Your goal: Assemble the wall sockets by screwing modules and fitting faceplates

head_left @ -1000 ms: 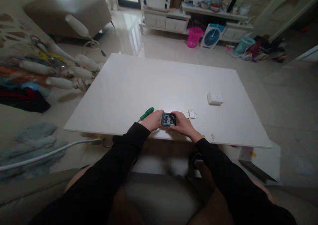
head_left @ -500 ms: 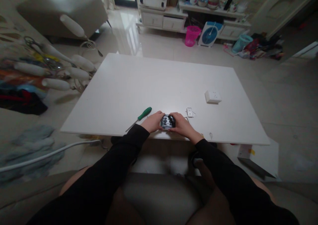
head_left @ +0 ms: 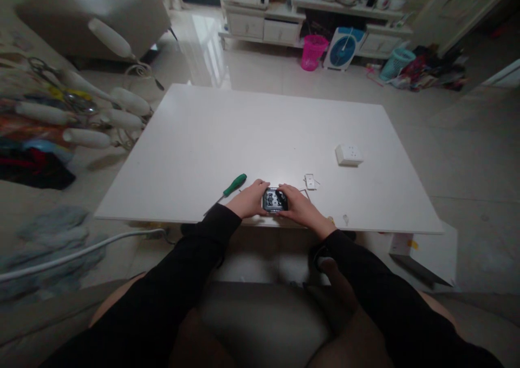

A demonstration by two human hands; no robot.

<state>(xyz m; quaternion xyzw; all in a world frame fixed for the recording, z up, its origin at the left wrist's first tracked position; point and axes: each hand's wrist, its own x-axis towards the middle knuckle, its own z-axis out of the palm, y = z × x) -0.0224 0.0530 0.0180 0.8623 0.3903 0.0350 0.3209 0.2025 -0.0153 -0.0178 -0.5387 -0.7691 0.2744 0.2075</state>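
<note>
A small black square part (head_left: 275, 200), with a silver-white pattern on the side facing me, is held level at the table's near edge. My left hand (head_left: 252, 199) grips its left side, fingers and thumb closed on the edge. From the right, my right hand (head_left: 298, 204) closes on the opposite side in the same way. A screwdriver with a green handle (head_left: 235, 184) lies just left of my left hand, its shaft pointing down-left. Beyond my right hand rests a small white plate-like piece (head_left: 310, 181) with thin parts around it.
Both hands are over the white table (head_left: 227, 124). A white box-shaped socket (head_left: 348, 155) stands on its right side. Near the front edge lies a small clear piece (head_left: 345, 219). A floor lamp with white shades (head_left: 130, 101) stands close to the table's left side.
The view has shifted slightly. Both hands keep their hold on the black square part, and the things on the table stay in place.
</note>
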